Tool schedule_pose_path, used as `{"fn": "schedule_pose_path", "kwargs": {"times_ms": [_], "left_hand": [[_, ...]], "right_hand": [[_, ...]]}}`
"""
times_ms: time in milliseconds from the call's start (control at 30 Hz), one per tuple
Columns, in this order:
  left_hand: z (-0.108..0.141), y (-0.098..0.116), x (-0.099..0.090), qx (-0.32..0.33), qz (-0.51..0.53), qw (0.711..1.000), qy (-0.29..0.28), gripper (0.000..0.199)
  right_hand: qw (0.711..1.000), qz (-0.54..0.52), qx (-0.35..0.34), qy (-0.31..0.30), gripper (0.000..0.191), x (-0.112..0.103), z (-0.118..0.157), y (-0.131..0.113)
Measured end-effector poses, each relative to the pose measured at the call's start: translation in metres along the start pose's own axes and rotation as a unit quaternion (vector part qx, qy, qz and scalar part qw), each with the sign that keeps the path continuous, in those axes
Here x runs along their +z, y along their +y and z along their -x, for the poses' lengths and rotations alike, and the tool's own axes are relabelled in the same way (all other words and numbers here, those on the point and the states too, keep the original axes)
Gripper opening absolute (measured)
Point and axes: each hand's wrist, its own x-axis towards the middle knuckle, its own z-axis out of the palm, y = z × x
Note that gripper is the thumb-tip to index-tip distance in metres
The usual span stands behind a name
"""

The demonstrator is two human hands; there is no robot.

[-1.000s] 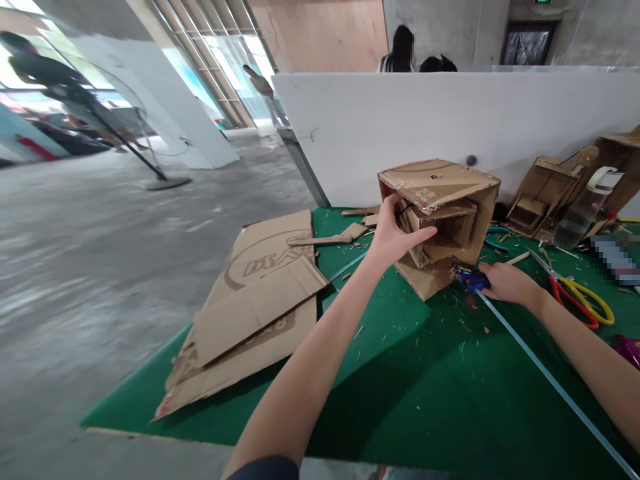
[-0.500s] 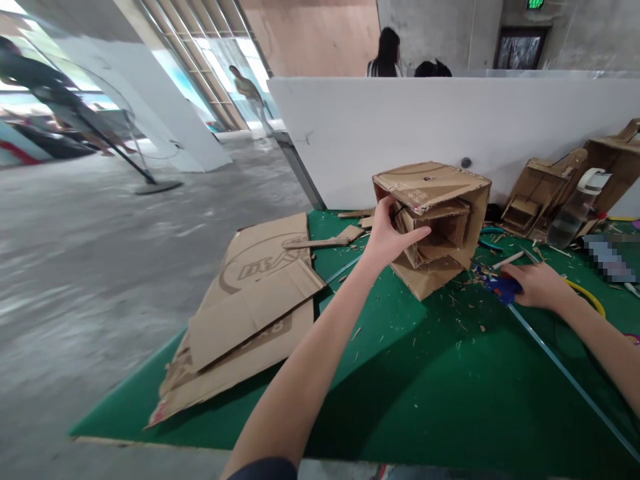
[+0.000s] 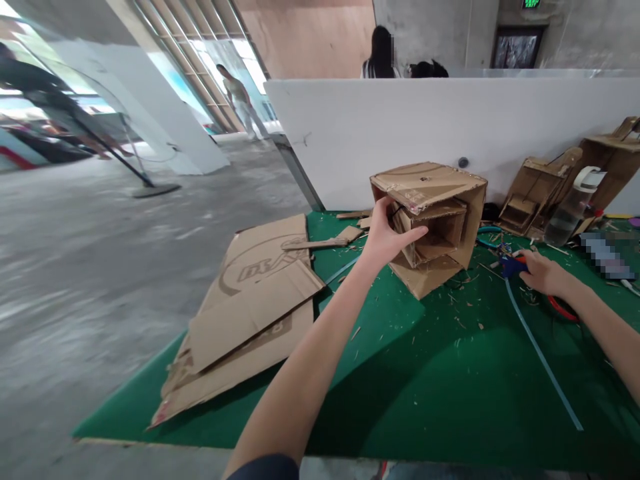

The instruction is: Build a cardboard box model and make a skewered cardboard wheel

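My left hand [image 3: 387, 235] grips a cardboard box [image 3: 440, 177] that stands on the green tabletop. Its fingers reach in at the left side, partly hidden, and the thumb stretches across the opening of a smaller cardboard box [image 3: 440, 233] nested inside. Farther right, my right hand [image 3: 545, 272] is closed around a blue tool with an orange-red part [image 3: 513, 265]; its exact kind is unclear. A pale blue strip [image 3: 543, 357] runs from below the tool toward the front. Cardboard scraps lie around the tool.
Flat cardboard sheets [image 3: 250, 300] lie on the left of the green table [image 3: 390, 400]. A water bottle [image 3: 573, 207], cardboard constructions [image 3: 530, 193] and a phone-like blurred object [image 3: 607, 257] stand or lie at the right. A white partition [image 3: 350, 133] borders the back; people are beyond.
My right hand has moved up and slightly right with the blue tool. The pale blue strip now lies at a steeper angle, with its near end in view. My left hand keeps its hold.
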Motion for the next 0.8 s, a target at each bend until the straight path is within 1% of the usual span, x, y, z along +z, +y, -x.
{"fn": "schedule_pose_path", "kwargs": {"times_ms": [100, 200, 300, 400, 467, 533, 600, 667, 733, 800], "left_hand": [[0.0, 0.001, 0.0, -0.004, 0.007, 1.0, -0.003, 0.083], [0.001, 0.001, -0.001, -0.005, 0.011, 1.0, -0.005, 0.083], [0.001, 0.0, -0.002, -0.009, 0.01, 1.0, -0.007, 0.083], [0.001, 0.003, -0.002, -0.016, 0.01, 1.0, -0.005, 0.082], [0.001, 0.006, -0.002, -0.023, 0.01, 1.0, -0.003, 0.082], [0.0, 0.009, -0.002, -0.034, 0.011, 0.999, -0.003, 0.082], [0.0, 0.011, -0.002, -0.042, 0.016, 0.999, -0.004, 0.082], [0.0, 0.012, -0.002, -0.045, 0.025, 0.999, -0.003, 0.083], [0.0, 0.012, -0.003, -0.044, 0.031, 0.999, -0.001, 0.083], [0.0, 0.011, -0.003, -0.042, 0.033, 0.999, -0.002, 0.083]], "right_hand": [[1.0, 0.015, -0.006, -0.003, 0.053, 0.007, -0.01, -0.01], [1.0, 0.019, -0.015, 0.001, 0.052, 0.01, -0.014, -0.016], [0.999, 0.029, -0.014, 0.002, 0.05, 0.01, -0.013, -0.018], [0.999, 0.046, -0.004, 0.008, 0.051, 0.006, -0.009, -0.024], [0.997, 0.073, 0.003, 0.028, 0.051, -0.001, -0.008, -0.033], [0.993, 0.097, 0.005, 0.068, 0.049, -0.012, -0.008, -0.046], [0.99, 0.086, 0.008, 0.111, 0.045, -0.025, -0.01, -0.061], [0.988, 0.061, 0.003, 0.141, 0.041, -0.039, -0.012, -0.076], [0.988, 0.041, 0.002, 0.147, 0.037, -0.052, -0.011, -0.09], [0.99, 0.048, 0.001, 0.133, 0.035, -0.06, -0.008, -0.098]]}}
